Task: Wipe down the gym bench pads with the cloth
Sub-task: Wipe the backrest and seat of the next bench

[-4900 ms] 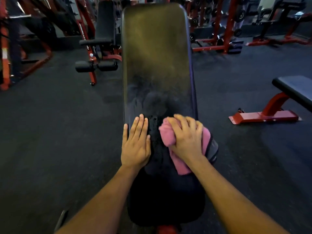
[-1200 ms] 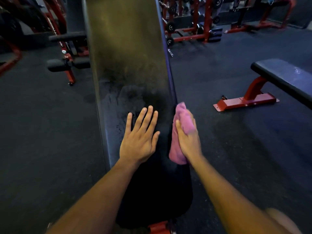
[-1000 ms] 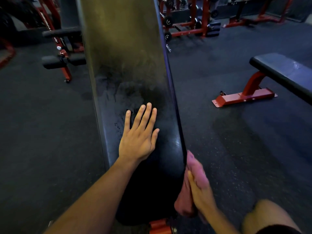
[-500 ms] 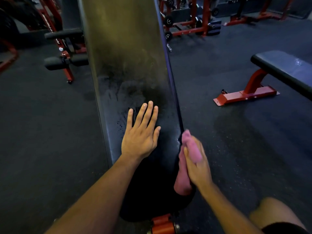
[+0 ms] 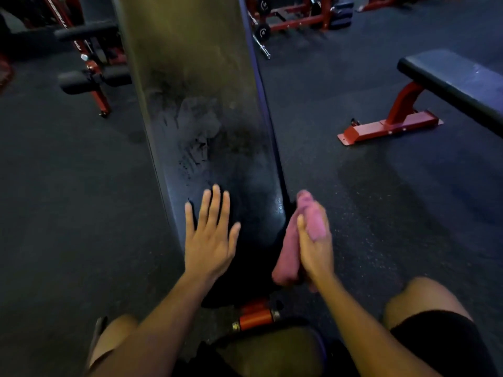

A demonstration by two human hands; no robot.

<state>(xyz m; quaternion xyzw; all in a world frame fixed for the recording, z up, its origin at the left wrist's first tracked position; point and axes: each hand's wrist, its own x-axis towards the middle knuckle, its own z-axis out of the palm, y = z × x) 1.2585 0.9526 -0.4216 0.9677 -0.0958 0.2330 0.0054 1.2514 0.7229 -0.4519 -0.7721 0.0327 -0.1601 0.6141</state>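
The long black bench pad runs away from me up the middle of the view, dusty and smeared higher up, darker and wet-looking near me. My left hand lies flat on its lower part, fingers spread. My right hand holds the pink cloth against the pad's right side edge, fingers wrapped over the bunched fabric. A red-orange frame tube shows below the pad's near end.
A second flat bench on a red base stands at the right. A red machine with black roller pads sits at the left. Weight racks and a barbell lie behind. My knees are at the bottom, over dark rubber floor.
My right hand slid the cloth along the pad's right edge, down toward me and then part-way back up. The left hand stayed flat on the pad. The view tipped down, showing my knees.
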